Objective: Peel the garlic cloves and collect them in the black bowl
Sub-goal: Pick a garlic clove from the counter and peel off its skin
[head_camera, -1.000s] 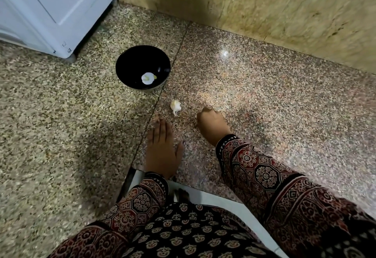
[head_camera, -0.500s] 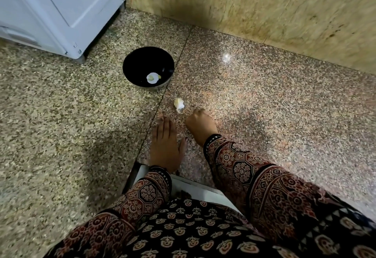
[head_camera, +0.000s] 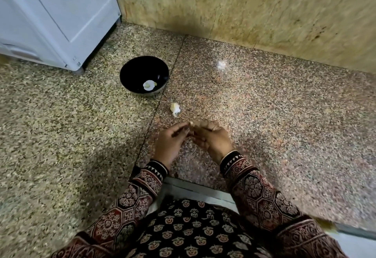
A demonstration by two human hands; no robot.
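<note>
- Hands: left hand (head_camera: 173, 142) and right hand (head_camera: 212, 139) are raised together over the worktop (head_camera: 274, 119), with the fingers of both curled and their tips meeting.
- Garlic clove (head_camera: 191, 124): pinched between the fingertips of both hands. Only a pale sliver shows and the rest is hidden by the fingers, so whether it is peeled cannot be told.
- Loose garlic piece (head_camera: 175, 109): lies on the worktop just beyond the fingertips, apart from them. It is pale, with papery shreds trailing toward the hands.
- Black bowl (head_camera: 130, 70): stands beyond the hands and to their left, past the loose garlic piece.
- Pale piece (head_camera: 149, 85): sits in the bowl on the side nearest the hands. It is too small to tell clove from skin.
- Sleeves (head_camera: 254, 188): dark patterned cloth, cut off at the lower edge.
- Worktop: speckled polished stone. A seam (head_camera: 162, 93) runs from the left hand toward the wall, with greyer stone to its left and pinker stone to its right.
- Wall (head_camera: 244, 7): beige mottled stone beyond the hands, blurred.
- White appliance (head_camera: 57, 18): stands far left beyond the bowl, cut off by the frame, and its kind is unclear.
</note>
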